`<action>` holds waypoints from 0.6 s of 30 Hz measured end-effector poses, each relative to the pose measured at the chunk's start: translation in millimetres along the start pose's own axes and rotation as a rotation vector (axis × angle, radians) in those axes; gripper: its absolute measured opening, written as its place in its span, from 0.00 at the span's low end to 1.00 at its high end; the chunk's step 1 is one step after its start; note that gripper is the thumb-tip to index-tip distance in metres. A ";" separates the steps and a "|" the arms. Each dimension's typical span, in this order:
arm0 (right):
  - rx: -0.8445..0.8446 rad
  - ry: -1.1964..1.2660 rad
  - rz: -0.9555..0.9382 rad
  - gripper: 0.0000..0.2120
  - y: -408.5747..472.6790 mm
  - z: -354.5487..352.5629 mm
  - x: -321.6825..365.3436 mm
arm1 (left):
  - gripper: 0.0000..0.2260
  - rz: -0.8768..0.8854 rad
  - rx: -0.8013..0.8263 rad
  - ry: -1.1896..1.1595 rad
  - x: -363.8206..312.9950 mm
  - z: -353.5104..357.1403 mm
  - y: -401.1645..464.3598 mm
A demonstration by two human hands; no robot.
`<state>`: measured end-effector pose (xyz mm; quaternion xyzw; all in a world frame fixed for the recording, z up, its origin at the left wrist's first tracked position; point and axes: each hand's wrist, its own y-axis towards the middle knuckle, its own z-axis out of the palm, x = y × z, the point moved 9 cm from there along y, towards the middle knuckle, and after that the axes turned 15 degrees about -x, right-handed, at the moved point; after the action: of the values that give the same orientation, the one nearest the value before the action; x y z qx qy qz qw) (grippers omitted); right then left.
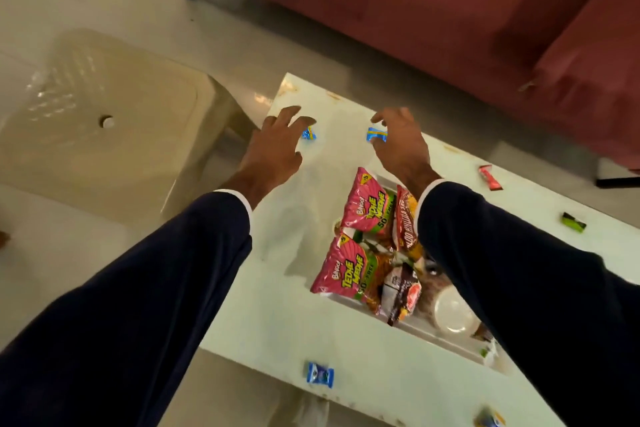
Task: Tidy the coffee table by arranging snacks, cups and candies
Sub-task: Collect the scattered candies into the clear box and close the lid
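On the white coffee table [277,305] a white tray [446,343] holds two pink snack packets [363,204], a red snack packet [407,218], a dark wrapped snack [401,291] and a white cup [452,314]. My left hand [277,146] hovers with fingers spread just left of a small blue candy [309,134]. My right hand [398,142] is over a second blue candy [375,135], fingers curled around it; whether it grips the candy is unclear. Loose candies lie around: red [490,177], green [574,222], blue [320,372] at the near edge, another [488,418] at the bottom.
A beige plastic stool [104,121] stands on the pale floor left of the table. A dark red sofa [433,10] runs along the far side and right, close to the table's far edge.
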<state>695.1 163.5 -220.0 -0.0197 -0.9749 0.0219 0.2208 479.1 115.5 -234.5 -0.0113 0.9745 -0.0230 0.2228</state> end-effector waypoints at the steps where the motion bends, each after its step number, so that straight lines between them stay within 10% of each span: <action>1: 0.010 -0.035 -0.004 0.17 4.7 7.2 -4.0 | 0.32 0.034 0.009 0.022 0.9 8.1 5.3; 10: 0.063 -0.060 -0.008 0.11 17.9 41.2 -11.6 | 0.07 0.143 -0.063 0.036 0.2 26.1 21.5; 18: 0.092 0.324 0.116 0.10 -21.1 -18.6 -20.2 | 0.03 -0.445 -0.077 -0.663 -11.4 12.6 -21.9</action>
<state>720.7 142.1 -210.8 -0.0690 -0.9218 0.0758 0.3739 495.1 93.5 -239.8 -0.2370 0.8238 -0.0292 0.5142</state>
